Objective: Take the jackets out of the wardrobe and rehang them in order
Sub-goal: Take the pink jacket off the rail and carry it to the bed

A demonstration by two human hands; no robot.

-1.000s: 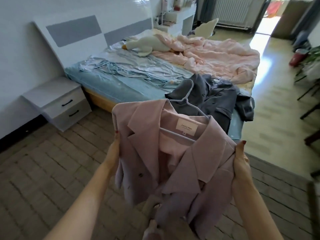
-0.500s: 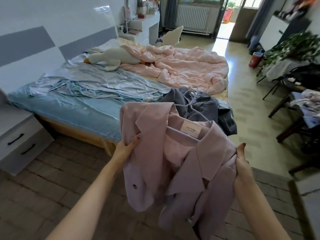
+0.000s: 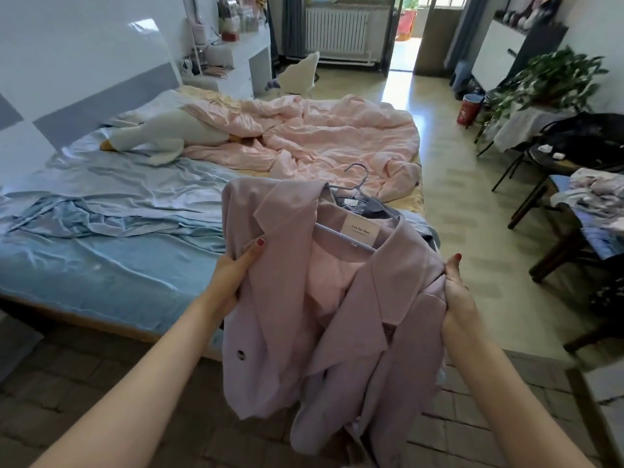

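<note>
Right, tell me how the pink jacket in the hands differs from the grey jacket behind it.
The pink jacket is held up off the floor, the left hand and right hand each gripping a shoulder; the grey jacket lies on the bed. The pink jacket shows nearly whole, with lapels and label; the grey jacket is mostly hidden behind it. Each has a pale hanger at its collar.

Daylight from the far doorway (image 3: 403, 38) glares on the floor (image 3: 449, 184); edges bend, near brick floor dim.
</note>
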